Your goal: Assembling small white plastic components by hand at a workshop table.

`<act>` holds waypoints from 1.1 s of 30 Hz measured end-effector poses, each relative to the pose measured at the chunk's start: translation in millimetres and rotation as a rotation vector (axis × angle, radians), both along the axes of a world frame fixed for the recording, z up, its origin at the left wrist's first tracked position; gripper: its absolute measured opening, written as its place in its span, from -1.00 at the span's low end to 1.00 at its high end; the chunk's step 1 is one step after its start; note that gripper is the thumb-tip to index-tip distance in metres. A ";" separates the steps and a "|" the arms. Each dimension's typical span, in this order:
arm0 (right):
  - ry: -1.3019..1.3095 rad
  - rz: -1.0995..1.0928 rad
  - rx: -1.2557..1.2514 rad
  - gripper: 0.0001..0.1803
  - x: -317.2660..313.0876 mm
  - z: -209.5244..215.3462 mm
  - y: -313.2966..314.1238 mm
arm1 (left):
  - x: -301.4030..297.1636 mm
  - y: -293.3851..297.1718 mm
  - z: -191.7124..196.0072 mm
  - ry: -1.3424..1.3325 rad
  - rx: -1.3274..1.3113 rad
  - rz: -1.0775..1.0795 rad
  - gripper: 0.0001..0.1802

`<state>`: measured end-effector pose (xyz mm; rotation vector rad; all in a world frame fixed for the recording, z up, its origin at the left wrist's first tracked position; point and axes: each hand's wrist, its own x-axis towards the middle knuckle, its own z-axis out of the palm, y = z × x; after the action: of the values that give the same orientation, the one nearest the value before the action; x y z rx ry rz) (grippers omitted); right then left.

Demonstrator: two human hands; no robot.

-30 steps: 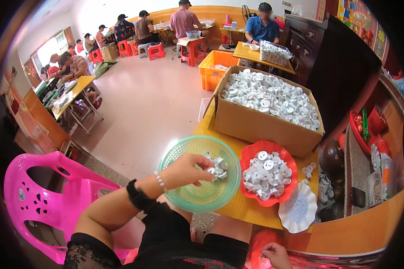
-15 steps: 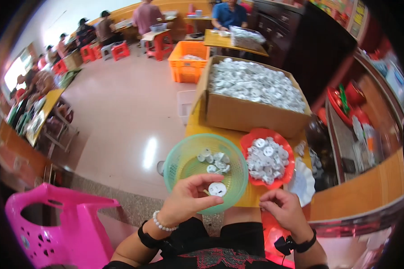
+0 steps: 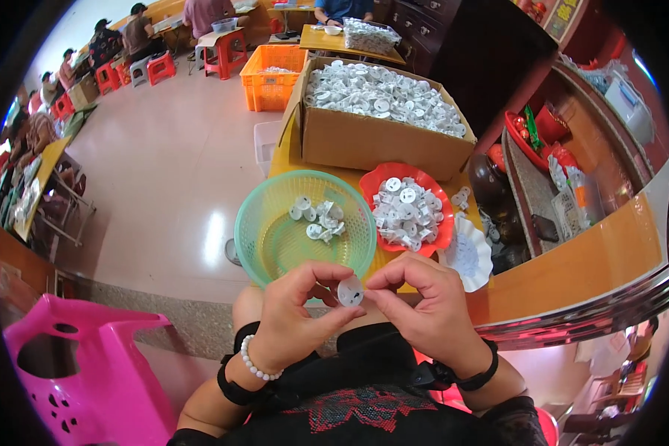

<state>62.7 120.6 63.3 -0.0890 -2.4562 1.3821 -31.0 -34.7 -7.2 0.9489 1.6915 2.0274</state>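
Observation:
Between the thumb and fingers of my left hand (image 3: 299,301) is a round white plastic piece (image 3: 350,292) with small dark slots in its face. My right hand (image 3: 427,308) is pinched closed at the piece's right edge; anything tiny between those fingertips is too small to make out. Just beyond my hands stands a green mesh basket (image 3: 273,249) with several similar white pieces (image 3: 321,220) inside. To its right, a red scalloped bowl (image 3: 444,229) is heaped with more white pieces (image 3: 407,210). A white scalloped dish (image 3: 467,256) sits beside the bowl.
Behind the basket, a large cardboard box (image 3: 383,141) brims with white pieces on the yellow table (image 3: 284,156). An orange crate (image 3: 267,91) stands farther back. A pink plastic chair (image 3: 108,338) is at the left, a wooden counter (image 3: 572,267) at the right. Several people sit at far tables.
My right hand has moved left and up to meet the white piece held in my left hand. The whole view has shifted, so the table things appear higher and farther left.

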 end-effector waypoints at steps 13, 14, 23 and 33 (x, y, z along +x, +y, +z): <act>0.135 -0.057 0.053 -0.91 21.0 -10.5 7.3 | 33.7 17.2 15.5 0.318 -0.079 0.136 -0.64; 0.142 -0.062 0.065 -0.91 22.1 -11.9 8.1 | 34.8 18.4 14.3 0.322 -0.079 0.143 -0.64; 0.199 -0.052 0.116 -0.89 29.5 -19.7 21.6 | 39.7 32.5 14.1 0.383 -0.077 0.151 -0.64; 0.068 0.061 -0.136 -0.86 29.3 -17.0 32.4 | 36.7 36.2 6.8 0.299 -0.012 0.028 -0.59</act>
<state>91.9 153.0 46.2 0.0012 -2.3262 1.5515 5.8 1.4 -0.3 1.2844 1.8714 1.9673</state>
